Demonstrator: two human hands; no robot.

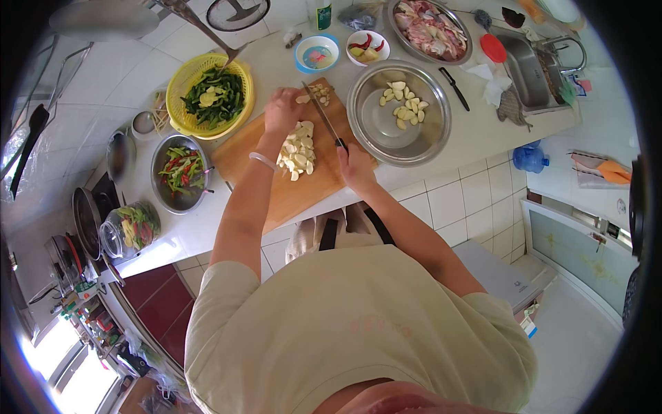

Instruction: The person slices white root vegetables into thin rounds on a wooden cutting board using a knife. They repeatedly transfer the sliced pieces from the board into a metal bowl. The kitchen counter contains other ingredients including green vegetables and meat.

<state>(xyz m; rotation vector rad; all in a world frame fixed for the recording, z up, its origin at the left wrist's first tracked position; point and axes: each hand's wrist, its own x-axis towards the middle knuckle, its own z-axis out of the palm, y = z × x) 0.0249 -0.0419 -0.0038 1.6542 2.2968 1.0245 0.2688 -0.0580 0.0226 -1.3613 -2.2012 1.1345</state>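
Observation:
My right hand (357, 168) grips the black handle of a kitchen knife (321, 111), whose blade points up and left over the wooden cutting board (331, 181). My left hand (283, 109) rests on the board left of the blade, its fingertips at a small piece of garlic; whether it pinches the piece is hard to tell. Chopped garlic bits (320, 94) lie by the blade's tip. A larger pile of sliced garlic (297, 150) sits below my left hand. Peeled garlic cloves (408, 108) lie in the wide steel basin (357, 129) right of the board.
Left of the board stand a yellow colander (178, 121) of greens, a steel bowl (155, 183) of cut peppers and a glass jar (111, 238). Behind are two small bowls and a basin of raw meat (429, 28). A black-handled peeler or knife (454, 89) lies near the sink (525, 77).

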